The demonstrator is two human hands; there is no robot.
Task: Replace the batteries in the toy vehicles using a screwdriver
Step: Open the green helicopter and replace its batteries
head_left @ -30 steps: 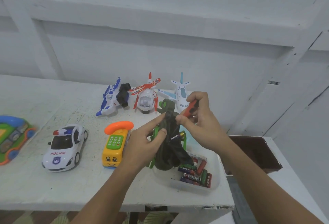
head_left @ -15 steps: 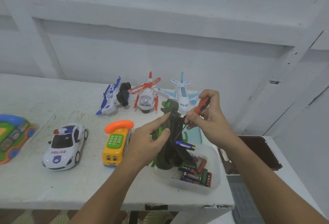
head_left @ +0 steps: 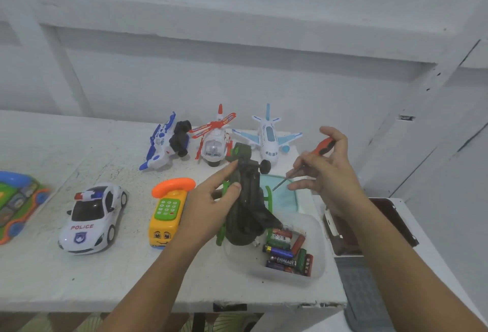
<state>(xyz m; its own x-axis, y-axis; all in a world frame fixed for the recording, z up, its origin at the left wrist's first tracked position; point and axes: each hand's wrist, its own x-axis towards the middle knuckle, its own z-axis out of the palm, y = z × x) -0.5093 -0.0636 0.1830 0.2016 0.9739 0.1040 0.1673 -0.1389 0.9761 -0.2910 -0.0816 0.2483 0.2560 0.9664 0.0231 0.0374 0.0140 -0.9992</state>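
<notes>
Left hand (head_left: 211, 207) grips the dark green helicopter (head_left: 248, 199), fingers and thumb wrapped on its body, forefinger laid along it. The toy is held up off the worktop (head_left: 105, 279), tilted nose-down over the near right corner, with its lower end just above the clear tub (head_left: 318, 247). Right hand (head_left: 330, 173) pinches the screwdriver (head_left: 325, 146) by its red-and-black handle, other fingers loosely spread. The shaft points down-left toward the toy but its tip is apart from it, no contact. The tub holds a pile of loose batteries (head_left: 287, 255), and a pale teal lid (head_left: 285, 194) lies just behind it. Cannot tell whether the battery cover is on or off; that face of the toy is too dark to read. Judgement: mid-job on this one vehicle, between screwdriver work and battery handling; which of the two comes next is not determinable. Along the far edge stand a blue-white plane (head_left: 163, 141), a red-white helicopter (head_left: 214, 144) and a white airliner (head_left: 269, 136). Toward the near edge stand a police car (head_left: 92, 215) and a yellow phone toy (head_left: 167, 212). All upright, none visibly opened, so done or pending is unknown. At least the green helicopter is left to close up.
</notes>
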